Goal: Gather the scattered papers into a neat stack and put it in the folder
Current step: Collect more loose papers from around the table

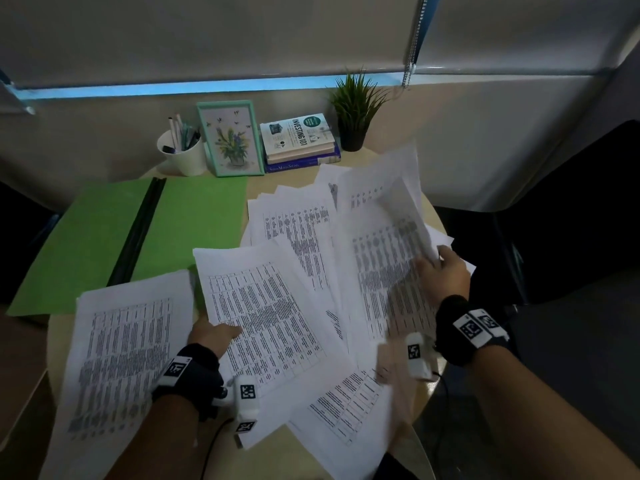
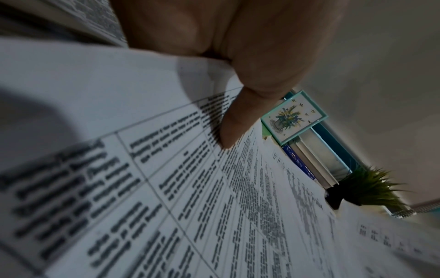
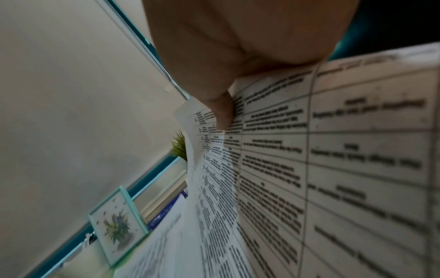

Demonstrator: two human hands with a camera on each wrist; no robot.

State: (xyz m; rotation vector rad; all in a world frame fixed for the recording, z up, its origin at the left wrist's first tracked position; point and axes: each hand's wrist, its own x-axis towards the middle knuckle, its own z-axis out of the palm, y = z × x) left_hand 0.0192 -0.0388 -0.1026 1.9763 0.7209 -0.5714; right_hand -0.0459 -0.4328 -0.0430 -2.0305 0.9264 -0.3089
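Several white printed papers (image 1: pixel 294 244) lie fanned over a round table, overlapping each other. My left hand (image 1: pixel 214 336) pinches the left edge of a middle sheet (image 1: pixel 263 317), thumb on top; the left wrist view shows the thumb (image 2: pixel 234 124) pressed on the print. My right hand (image 1: pixel 440 271) grips the right edge of a lifted, curling sheet (image 1: pixel 388 237), thumb (image 3: pixel 222 112) on its printed face. An open green folder (image 1: pixel 86 237) with a black spine lies flat at the left, partly under the nearest-left paper (image 1: pixel 121 351).
At the back stand a white pen cup (image 1: pixel 181 152), a framed flower picture (image 1: pixel 230 138), stacked books (image 1: pixel 299 140) and a potted plant (image 1: pixel 353 109). The table's rim (image 1: pixel 424 389) runs close by my right wrist, with dark floor beyond.
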